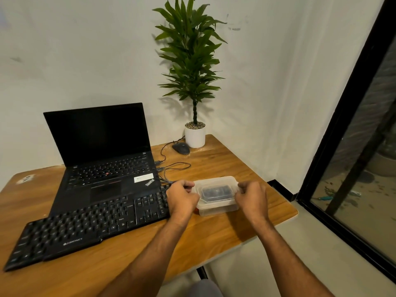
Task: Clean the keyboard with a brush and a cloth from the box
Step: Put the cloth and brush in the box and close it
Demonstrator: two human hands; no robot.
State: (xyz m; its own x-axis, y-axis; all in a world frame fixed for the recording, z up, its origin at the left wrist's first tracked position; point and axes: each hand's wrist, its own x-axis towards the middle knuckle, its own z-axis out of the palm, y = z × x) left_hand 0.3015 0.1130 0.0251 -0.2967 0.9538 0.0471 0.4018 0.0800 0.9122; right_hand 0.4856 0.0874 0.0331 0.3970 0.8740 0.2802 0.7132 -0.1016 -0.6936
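A clear plastic box (216, 195) with its lid on stands on the wooden table (210, 232), just right of the black keyboard (90, 224). Something dark shows through the lid; a bit of red shows at the box's lower left corner. My left hand (182, 199) grips the box's left edge with curled fingers. My right hand (251, 198) grips the right edge the same way. I cannot make out a brush or a cloth inside.
An open black laptop (102, 151) stands behind the keyboard, with cables (171, 168) running from its right side to a mouse (181, 148). A potted plant (195, 133) stands at the table's far corner. The table's right edge lies close to the box; a dark window frame (342, 125) stands beyond it.
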